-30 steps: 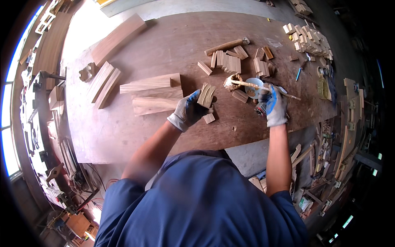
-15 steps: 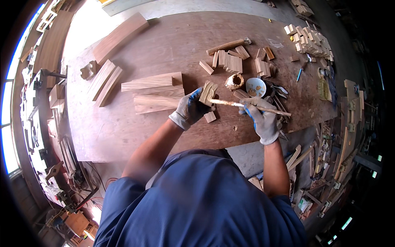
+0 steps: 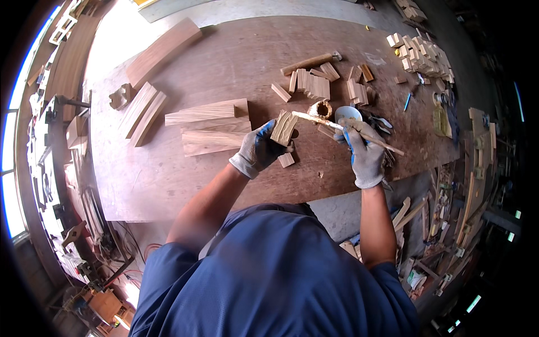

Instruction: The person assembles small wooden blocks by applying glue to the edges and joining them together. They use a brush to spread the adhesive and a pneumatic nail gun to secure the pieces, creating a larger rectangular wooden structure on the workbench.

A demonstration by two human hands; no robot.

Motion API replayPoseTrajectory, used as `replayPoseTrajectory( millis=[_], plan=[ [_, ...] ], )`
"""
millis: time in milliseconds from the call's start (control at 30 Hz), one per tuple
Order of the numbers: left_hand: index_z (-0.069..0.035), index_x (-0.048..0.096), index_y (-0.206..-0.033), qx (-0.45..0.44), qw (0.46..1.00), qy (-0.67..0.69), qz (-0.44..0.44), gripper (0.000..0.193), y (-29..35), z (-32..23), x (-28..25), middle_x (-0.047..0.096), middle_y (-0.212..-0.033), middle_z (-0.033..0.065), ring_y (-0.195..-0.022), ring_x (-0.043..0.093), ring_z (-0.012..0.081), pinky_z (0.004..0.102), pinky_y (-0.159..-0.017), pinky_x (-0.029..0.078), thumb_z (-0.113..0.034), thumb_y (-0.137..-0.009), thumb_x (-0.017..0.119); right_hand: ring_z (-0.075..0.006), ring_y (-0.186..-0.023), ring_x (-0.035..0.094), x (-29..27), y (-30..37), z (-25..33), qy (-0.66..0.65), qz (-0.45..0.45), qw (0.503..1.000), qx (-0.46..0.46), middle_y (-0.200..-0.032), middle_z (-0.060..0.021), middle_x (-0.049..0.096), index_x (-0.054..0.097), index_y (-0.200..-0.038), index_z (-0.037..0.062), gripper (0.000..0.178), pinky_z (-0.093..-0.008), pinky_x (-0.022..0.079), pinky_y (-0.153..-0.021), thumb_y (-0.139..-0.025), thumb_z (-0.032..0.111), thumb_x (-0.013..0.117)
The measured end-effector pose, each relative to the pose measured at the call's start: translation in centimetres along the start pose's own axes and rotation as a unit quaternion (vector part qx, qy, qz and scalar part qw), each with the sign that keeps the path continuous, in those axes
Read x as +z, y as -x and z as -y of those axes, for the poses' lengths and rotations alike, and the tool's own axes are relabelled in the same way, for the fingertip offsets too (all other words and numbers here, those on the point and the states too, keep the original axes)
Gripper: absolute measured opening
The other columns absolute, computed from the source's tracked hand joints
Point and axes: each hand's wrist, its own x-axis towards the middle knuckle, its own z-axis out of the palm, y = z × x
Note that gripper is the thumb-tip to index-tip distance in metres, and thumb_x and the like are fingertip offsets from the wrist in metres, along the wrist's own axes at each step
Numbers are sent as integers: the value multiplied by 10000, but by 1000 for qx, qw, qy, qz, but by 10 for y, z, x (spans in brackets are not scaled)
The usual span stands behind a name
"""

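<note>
In a grey-and-blue work glove, my left hand [image 3: 259, 148] grips a small wooden block [image 3: 284, 128] whose upper face is smeared with a tan, glue-like paste. My right hand [image 3: 362, 154], gloved the same way, holds a long thin glue brush [image 3: 317, 120] slantwise. The brush's pale tip is at the block's upper right corner; whether it touches cannot be made out. Just beyond the brush stand a round, paste-crusted pot [image 3: 320, 109] and a white bowl [image 3: 348, 113], partly hidden by my right hand. Another small block [image 3: 286, 160] lies beside my left hand.
Several small blocks [image 3: 314, 85] and a wooden-handled hammer [image 3: 307, 64] lie beyond the pot. Longer boards [image 3: 216, 137] rest to the left on the wooden table [image 3: 168, 185]. At the far right sits a pile of pale blocks [image 3: 424, 55], with a blue pen [image 3: 407, 101] nearer.
The brush tip has moved from the block's middle up to its upper right corner. My right hand has shifted slightly right and nearer; my left hand stays almost still.
</note>
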Motion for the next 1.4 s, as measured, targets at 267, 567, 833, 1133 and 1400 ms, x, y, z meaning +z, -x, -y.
replayPoseTrajectory(
  millis=[267,567,833,1133,1400],
  plan=[
    [-52,582,-1448,28,999,9,-22,425,-3,0,4,726,-1246,182,-1050,729,282,458,-928,620,-326,-1132,506,-145,-804,704,0,14,7,99,129,984,-68,-882,-94,749,736,-1090,-64,187,-299,581,-746,-1039,69,615],
    [-6,606,-1371,13,998,23,-60,414,-6,-2,6,732,-1162,179,-1032,725,330,457,-895,614,-326,-1130,506,-153,-822,710,5,8,13,141,92,979,-118,-897,-108,752,731,-1123,-64,201,-303,578,-757,-1032,76,619],
    [-44,600,-1408,14,999,20,-31,407,-7,-3,-5,721,-1247,160,-1103,706,295,461,-935,594,-327,-1130,505,-175,-883,718,4,15,23,104,152,981,-56,-939,-102,753,753,-1041,-35,120,-334,566,-798,-983,49,689],
    [-20,621,-1347,39,994,6,-103,396,-7,1,13,737,-1181,162,-1034,720,300,453,-850,599,-330,-1118,532,-202,-862,732,15,14,24,178,165,958,-153,-934,-108,760,754,-1059,-42,133,-326,579,-784,-965,15,679],
    [-57,593,-1427,16,998,37,46,427,-8,1,-14,720,-1262,148,-1159,698,287,462,-1011,578,-353,-1130,513,-217,-814,712,13,7,10,145,92,973,-154,-920,-108,748,765,-1046,-27,130,-353,566,-722,-964,32,683]
  ],
)
